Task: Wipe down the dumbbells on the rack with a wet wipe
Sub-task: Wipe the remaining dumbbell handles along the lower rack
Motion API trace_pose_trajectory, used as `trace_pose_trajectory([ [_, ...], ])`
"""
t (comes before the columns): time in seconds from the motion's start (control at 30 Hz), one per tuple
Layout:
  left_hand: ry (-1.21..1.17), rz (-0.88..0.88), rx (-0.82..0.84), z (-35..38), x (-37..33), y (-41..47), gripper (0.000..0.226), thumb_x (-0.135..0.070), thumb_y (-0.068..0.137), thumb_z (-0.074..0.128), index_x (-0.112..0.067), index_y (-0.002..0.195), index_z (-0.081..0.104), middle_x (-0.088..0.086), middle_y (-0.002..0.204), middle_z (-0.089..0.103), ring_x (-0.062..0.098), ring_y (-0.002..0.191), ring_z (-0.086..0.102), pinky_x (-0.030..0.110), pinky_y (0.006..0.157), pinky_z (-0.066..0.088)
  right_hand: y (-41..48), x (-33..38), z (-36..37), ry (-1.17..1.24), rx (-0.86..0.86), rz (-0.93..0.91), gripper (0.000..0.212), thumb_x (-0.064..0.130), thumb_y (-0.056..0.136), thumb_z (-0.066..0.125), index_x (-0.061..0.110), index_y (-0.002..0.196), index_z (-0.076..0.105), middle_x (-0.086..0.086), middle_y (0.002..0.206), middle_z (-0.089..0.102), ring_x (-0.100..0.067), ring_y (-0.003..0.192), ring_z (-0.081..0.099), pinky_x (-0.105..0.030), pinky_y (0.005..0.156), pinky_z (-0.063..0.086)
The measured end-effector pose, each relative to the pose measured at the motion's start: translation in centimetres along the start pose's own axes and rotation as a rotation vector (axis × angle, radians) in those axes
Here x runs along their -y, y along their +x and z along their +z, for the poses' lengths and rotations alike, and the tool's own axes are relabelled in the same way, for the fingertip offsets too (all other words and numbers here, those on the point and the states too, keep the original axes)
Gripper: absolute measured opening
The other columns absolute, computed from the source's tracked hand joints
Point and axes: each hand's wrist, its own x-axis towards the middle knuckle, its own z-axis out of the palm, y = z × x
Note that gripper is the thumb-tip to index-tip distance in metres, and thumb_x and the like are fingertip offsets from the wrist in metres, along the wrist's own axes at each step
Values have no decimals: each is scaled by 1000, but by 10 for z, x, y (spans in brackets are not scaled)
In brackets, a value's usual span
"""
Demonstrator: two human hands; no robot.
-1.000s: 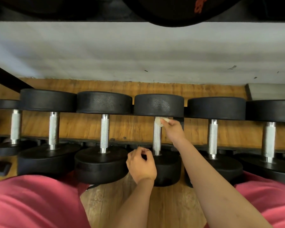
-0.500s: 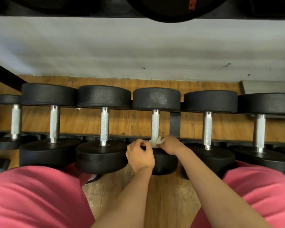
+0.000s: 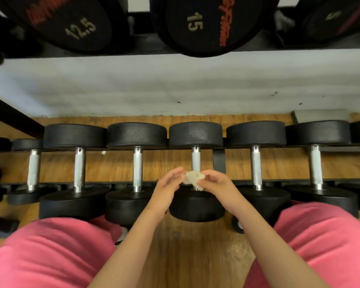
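Here, both hands meet over the near end of the middle dumbbell (image 3: 196, 156), just short of the picture's centre toward six o'clock. The right hand (image 3: 217, 182) pinches a small crumpled wet wipe (image 3: 193, 178) between thumb and fingertips, fingers curled shut on it. The left hand (image 3: 168, 185) comes in from eight o'clock with its fingers half curled, their tips at the wipe's left edge; they look to be touching it, though the blur there leaves that unsure. The wipe sits in front of the lower part of the knurled steel handle, just above the dumbbell's near black head (image 3: 196, 206).

That dumbbell lies on the low rack (image 3: 218, 161), handle running from twelve to six, in a row with its neighbours. At nine o'clock of it are three more dumbbells (image 3: 137, 166), at three o'clock two others (image 3: 256, 166), all black-headed with silver grips. Between the heads a wooden floor (image 3: 187, 256) shows.

Toward twelve o'clock an upper shelf carries larger dumbbells end-on: one marked 12.5 (image 3: 81, 28) at eleven o'clock, one marked 15 (image 3: 195, 21) at twelve. Below them runs a pale wall (image 3: 175, 86).

At six o'clock the person's knees in pink trousers (image 3: 50, 256) flank both forearms.
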Motion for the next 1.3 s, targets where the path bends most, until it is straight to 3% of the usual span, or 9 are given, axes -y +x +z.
trace_pose_trajectory([
  [0.23,19,11,-15,7,0,-7,7,-12,94,61,-5,95,64,9,104,72,19,102,68,29,87,55,3,-6,14,8,-48,-84,28,6,93,60,21,115,65,-1,106,68,-14,100,65,-21,84,53],
  [0.37,-18,-42,-203,0,6,13,5,-13,97,57,-11,95,61,7,109,67,15,102,65,27,86,54,5,-40,14,-496,-370,-214,18,29,99,51,23,108,65,11,103,63,-2,100,54,-19,86,44],
  [0.47,44,-45,-287,-5,9,37,6,-14,99,54,-17,94,57,5,113,63,15,105,61,30,91,53,5,-64,25,-784,-423,-219,29,34,101,44,19,105,69,6,100,63,-11,100,53,-28,88,42],
  [0.6,202,-47,-321,-3,8,73,7,-17,98,55,-16,92,54,7,107,63,19,99,62,30,83,55,12,-82,35,-1046,-518,-306,45,32,96,31,16,88,73,1,83,66,-22,81,60,-37,72,49],
  [0.77,431,67,-419,6,4,109,14,-22,94,62,-12,86,56,-2,76,58,15,70,55,21,58,40,17,-89,33,-1131,-551,-387,39,28,93,35,16,84,70,0,81,63,-23,76,58,-38,66,46],
  [0.93,24,-18,-287,26,8,120,14,-17,93,63,-20,80,68,-1,89,69,19,95,65,34,91,50,17,-92,32,-1081,-571,-451,36,26,92,37,17,82,70,1,81,63,-21,77,57,-36,66,45],
  [1.03,-157,-38,-270,31,14,116,15,-10,92,62,-15,83,72,4,96,72,23,103,66,35,96,51,17,-92,32,-1065,-576,-463,35,26,91,38,16,82,70,1,81,63,-19,77,57,-34,67,44],
  [1.2,-74,86,-413,48,14,112,14,-6,84,72,-14,92,63,0,90,71,5,87,67,10,71,49,17,-92,31,-1049,-564,-462,35,26,92,38,16,82,70,1,81,63,-19,77,57,-33,67,43],
  [1.3,-170,22,-497,61,11,114,19,-7,84,73,-12,96,59,-3,87,69,5,83,66,10,64,47,16,-91,31,-1026,-570,-467,35,26,92,38,15,83,70,1,81,63,-18,77,57,-33,66,45],
])
